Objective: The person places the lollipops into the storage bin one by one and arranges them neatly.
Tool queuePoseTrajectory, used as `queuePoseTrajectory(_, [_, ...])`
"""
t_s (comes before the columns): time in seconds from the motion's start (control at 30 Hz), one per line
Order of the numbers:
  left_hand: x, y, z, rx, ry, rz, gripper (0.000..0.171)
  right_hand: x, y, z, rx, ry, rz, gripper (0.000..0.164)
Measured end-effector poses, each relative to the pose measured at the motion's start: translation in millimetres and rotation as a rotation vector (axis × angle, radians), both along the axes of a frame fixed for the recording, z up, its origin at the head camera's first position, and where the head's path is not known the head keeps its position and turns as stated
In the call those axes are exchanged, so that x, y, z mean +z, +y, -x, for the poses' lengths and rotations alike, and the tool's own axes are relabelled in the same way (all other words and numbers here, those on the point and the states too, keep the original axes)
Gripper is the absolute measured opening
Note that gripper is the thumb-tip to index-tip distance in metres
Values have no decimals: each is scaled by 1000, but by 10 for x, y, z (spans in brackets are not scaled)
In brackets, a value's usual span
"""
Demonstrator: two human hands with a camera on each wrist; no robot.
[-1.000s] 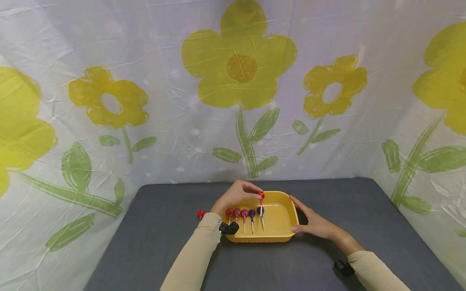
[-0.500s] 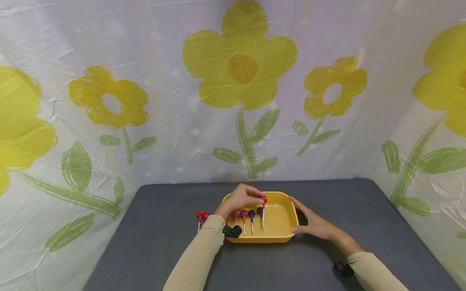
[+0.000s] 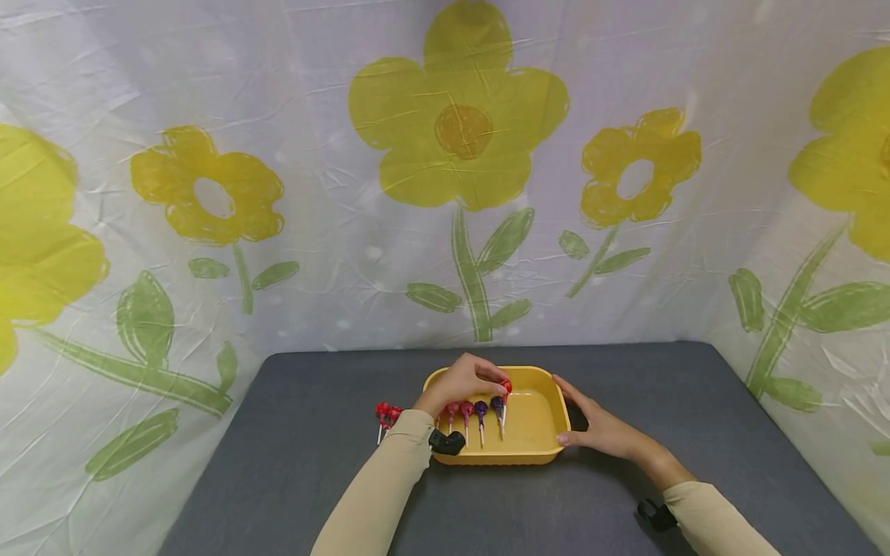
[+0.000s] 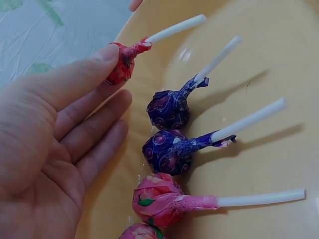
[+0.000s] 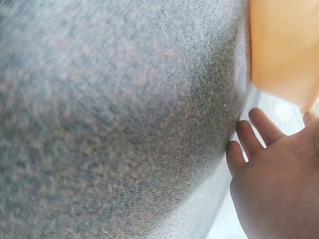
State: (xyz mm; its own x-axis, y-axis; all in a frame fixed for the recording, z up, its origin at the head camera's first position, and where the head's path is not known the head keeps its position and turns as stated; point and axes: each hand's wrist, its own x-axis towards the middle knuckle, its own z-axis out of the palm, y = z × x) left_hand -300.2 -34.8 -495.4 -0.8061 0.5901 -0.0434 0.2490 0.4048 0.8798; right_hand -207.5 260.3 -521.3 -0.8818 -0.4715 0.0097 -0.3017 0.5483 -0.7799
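Observation:
A red-wrapped lollipop (image 3: 507, 386) is pinched by its head between thumb and forefinger of my left hand (image 3: 462, 381). In the left wrist view its white stick (image 4: 177, 30) points away from the hand, and the other fingers are loosely bent below. It is at the right end of a row in the yellow tray (image 3: 535, 455), beside a purple lollipop (image 4: 168, 109). Another purple lollipop (image 4: 168, 153) and a pink one (image 4: 158, 200) follow in the row. My right hand (image 3: 603, 427) holds the tray's right end, thumb and forefinger at its rim.
Red lollipops (image 3: 382, 410) lie on the dark grey table (image 3: 334, 448) left of the tray, partly covered by the left sleeve (image 3: 382, 479). Behind the table hangs a white curtain (image 3: 327, 232) printed with yellow flowers.
My left hand has moved slightly right and lowered the red lollipop into the tray beside the purple one. More of the red lollipops on the table shows. The right hand stays at the tray.

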Motion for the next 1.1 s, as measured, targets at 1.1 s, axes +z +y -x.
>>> queuePoseTrajectory(1.1, [-47, 115, -1, -101, 15, 143, 20, 9, -9, -11, 0, 12, -3, 104])
